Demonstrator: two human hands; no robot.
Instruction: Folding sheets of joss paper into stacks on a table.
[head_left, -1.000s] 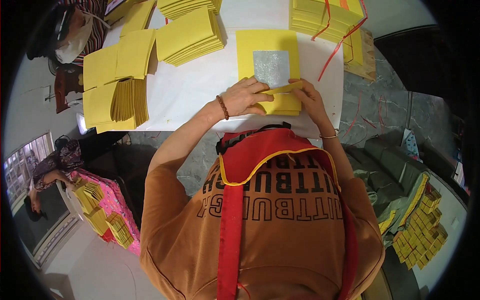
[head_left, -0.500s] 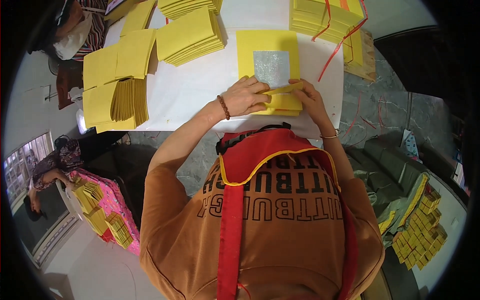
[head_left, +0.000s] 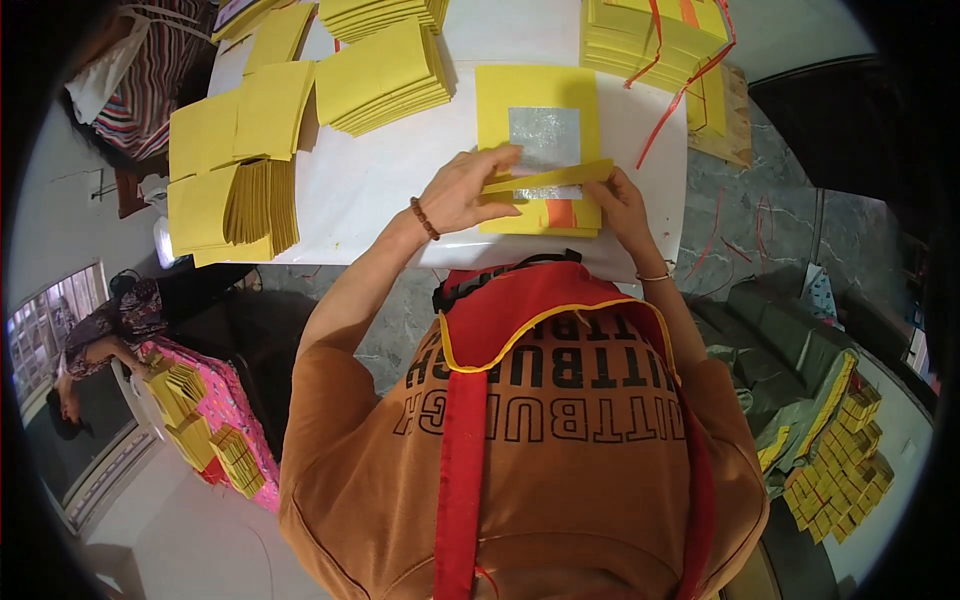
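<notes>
A stack of yellow paper sheets (head_left: 535, 95) with a silver foil square (head_left: 543, 135) in the middle lies on the white table (head_left: 370, 190) in front of me. Both hands are folding the near edge of the top sheet up into a narrow yellow strip (head_left: 560, 176) across the foil. My left hand (head_left: 468, 190) pinches the strip's left end. My right hand (head_left: 615, 200) presses its right end. An orange mark (head_left: 560, 213) shows on the sheet under the fold.
Stacks of yellow sheets lie at the left (head_left: 230, 170), the back middle (head_left: 380, 75) and the back right, the last bundle (head_left: 650, 35) tied with red string. Folded yellow bundles fill a pink basket (head_left: 215, 430) at lower left and a heap (head_left: 835, 470) at right. Another person (head_left: 95, 335) sits far left.
The folded strip has been lifted a little higher over the foil square; both hands stay at its ends.
</notes>
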